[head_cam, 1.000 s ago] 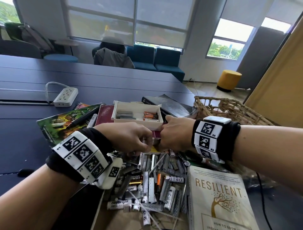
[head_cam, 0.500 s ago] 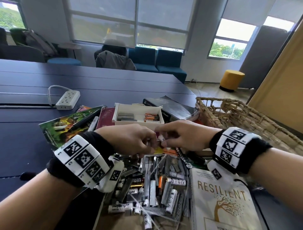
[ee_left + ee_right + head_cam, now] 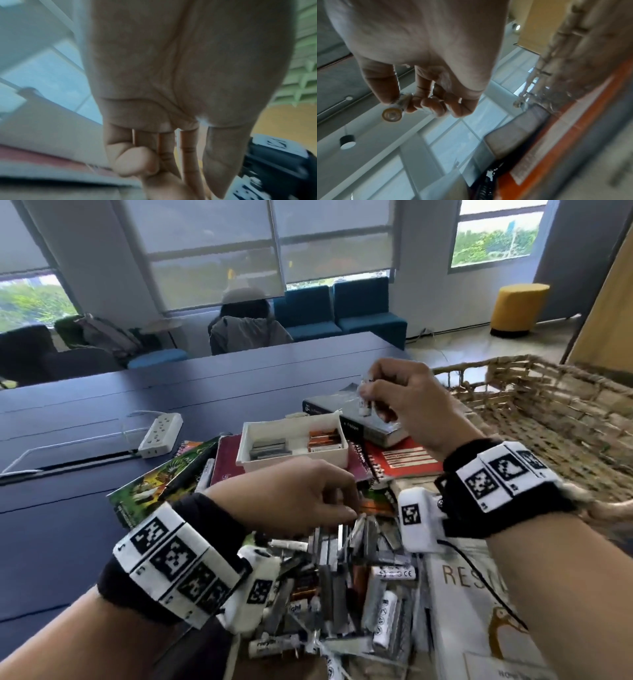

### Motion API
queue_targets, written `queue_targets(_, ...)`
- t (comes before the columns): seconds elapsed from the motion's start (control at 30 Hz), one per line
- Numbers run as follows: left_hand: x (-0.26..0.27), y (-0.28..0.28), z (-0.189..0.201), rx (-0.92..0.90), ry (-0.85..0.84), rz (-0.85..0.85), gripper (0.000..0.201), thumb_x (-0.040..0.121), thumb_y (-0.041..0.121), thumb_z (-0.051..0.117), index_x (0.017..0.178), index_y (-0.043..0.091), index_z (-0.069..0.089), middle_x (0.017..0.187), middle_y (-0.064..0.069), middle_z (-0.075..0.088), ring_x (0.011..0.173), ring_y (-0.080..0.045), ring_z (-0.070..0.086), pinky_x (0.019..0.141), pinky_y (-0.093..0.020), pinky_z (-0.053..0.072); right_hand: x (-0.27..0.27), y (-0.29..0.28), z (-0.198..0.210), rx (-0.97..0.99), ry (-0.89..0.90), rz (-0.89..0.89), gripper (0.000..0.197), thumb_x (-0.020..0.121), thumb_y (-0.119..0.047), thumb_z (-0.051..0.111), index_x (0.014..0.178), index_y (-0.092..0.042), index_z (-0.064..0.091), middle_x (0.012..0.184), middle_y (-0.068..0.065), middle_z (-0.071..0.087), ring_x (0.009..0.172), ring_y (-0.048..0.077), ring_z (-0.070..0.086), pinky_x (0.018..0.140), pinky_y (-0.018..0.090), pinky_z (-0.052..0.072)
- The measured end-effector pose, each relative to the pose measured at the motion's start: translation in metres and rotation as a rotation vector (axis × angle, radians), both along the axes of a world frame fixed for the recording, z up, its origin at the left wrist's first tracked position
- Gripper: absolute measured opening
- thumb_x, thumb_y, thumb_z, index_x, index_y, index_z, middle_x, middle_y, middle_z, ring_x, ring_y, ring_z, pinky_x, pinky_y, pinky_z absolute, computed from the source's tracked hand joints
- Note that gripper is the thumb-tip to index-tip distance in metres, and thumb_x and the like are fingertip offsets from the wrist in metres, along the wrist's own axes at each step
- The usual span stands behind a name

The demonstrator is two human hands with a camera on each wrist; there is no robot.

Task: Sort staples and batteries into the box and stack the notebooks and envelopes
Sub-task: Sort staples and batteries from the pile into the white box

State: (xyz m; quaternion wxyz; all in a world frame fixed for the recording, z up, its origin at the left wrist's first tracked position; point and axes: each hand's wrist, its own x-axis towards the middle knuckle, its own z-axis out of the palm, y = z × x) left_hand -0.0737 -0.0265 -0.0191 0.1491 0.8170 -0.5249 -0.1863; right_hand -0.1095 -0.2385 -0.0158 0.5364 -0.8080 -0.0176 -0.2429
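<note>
White power strip (image 3: 160, 434) with cord on dark blue table (image 3: 68, 508); woven wicker basket (image 3: 548, 419) at right; "RESILIENT" book (image 3: 479, 611); dark hardcover book (image 3: 370, 426); yellow pouf (image 3: 519, 309); teal sofa (image 3: 342, 309); windows with roller blinds (image 3: 219, 248).

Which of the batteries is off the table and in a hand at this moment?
The white battery pinched in the right hand, raised beyond the white box. The other batteries lie in the pile or in the box.

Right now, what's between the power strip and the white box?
Head view: a green illustrated book and a maroon notebook lie between the power strip and white box.
</note>
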Motion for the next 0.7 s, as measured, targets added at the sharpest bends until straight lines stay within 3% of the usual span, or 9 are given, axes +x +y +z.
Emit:
queue_targets(0.13, -0.016, -0.018, -0.009, 0.103, -0.079, -0.108, 0.012, 0.096, 0.041, 0.066, 0.103, 0.033, 0.070, 0.085, 0.013, 0.067, 0.075, -0.004, 0.062, 0.070, -0.026, 0.053, 0.000, -0.009, -0.020, 0.074, 0.007, -0.059, 0.025, 0.096, -0.018, 0.066, 0.072, -0.017, 0.057, 0.071, 0.008, 0.054, 0.064, 0.021, 0.047, 0.062, 0.036, 0.043)
queue_targets(0.23, -0.025, -0.031, -0.012, 0.174, -0.120, -0.173, 0.018, 0.095, 0.041, 0.068, 0.107, 0.028, 0.069, 0.091, 0.013, 0.068, 0.078, -0.002, 0.062, 0.069, -0.022, 0.051, -0.001, -0.013, -0.026, 0.035, 0.026, -0.047, 0.023, 0.094, -0.018, 0.065, 0.076, -0.005, 0.058, 0.068, 0.010, 0.053, 0.062, 0.023, 0.046, 0.061, 0.041, 0.042)
queue_targets(0.33, -0.031, -0.041, -0.016, 0.213, -0.141, -0.232, 0.024, 0.093, 0.044, 0.070, 0.107, 0.024, 0.070, 0.085, 0.014, 0.065, 0.071, -0.002, 0.059, 0.065, -0.020, 0.047, -0.004, -0.016, -0.028, 0.004, 0.012, -0.038, 0.020, 0.093, -0.017, 0.064, 0.079, -0.003, 0.060, 0.066, 0.013, 0.057, 0.059, 0.021, 0.050, 0.059, 0.041, 0.044)
queue_targets(0.47, -0.032, -0.050, -0.023, 0.241, -0.190, -0.251, 0.018, 0.090, 0.043, 0.073, 0.087, 0.034, 0.057, 0.071, 0.017, 0.054, 0.065, -0.001, 0.054, 0.062, -0.018, 0.042, -0.009, -0.021, -0.034, 0.018, 0.016, -0.050, 0.016, 0.093, -0.013, 0.065, 0.081, -0.004, 0.063, 0.062, 0.003, 0.061, 0.057, 0.014, 0.052, 0.058, 0.035, 0.045)
queue_targets(0.53, -0.034, -0.054, -0.028, 0.232, -0.199, -0.258, 0.023, 0.088, 0.044, 0.074, 0.093, 0.026, 0.061, 0.076, 0.016, 0.057, 0.066, -0.002, 0.055, 0.063, -0.018, 0.046, -0.009, -0.023, -0.036, 0.040, 0.019, -0.075, 0.015, 0.092, -0.014, 0.066, 0.081, -0.004, 0.063, 0.066, 0.009, 0.066, 0.058, 0.016, 0.055, 0.060, 0.037, 0.049)
queue_targets(0.6, -0.035, -0.055, -0.029, 0.234, -0.191, -0.266, 0.025, 0.087, 0.045, 0.074, 0.101, 0.026, 0.067, 0.082, 0.014, 0.060, 0.071, -0.004, 0.057, 0.069, -0.024, 0.053, -0.009, -0.025, -0.037, 0.061, 0.020, -0.089, 0.015, 0.093, -0.014, 0.066, 0.081, -0.004, 0.063, 0.072, 0.014, 0.070, 0.057, 0.014, 0.057, 0.060, 0.036, 0.050)
queue_targets(0.7, -0.029, -0.054, -0.028, 0.271, -0.182, -0.257, 0.022, 0.086, 0.044, 0.071, 0.088, 0.023, 0.066, 0.082, 0.008, 0.064, 0.073, -0.011, 0.061, 0.072, -0.038, 0.055, -0.011, -0.025, -0.036, 0.081, 0.024, -0.094, 0.016, 0.094, -0.013, 0.065, 0.084, -0.001, 0.063, 0.077, 0.021, 0.069, 0.056, 0.014, 0.055, 0.057, 0.033, 0.049)
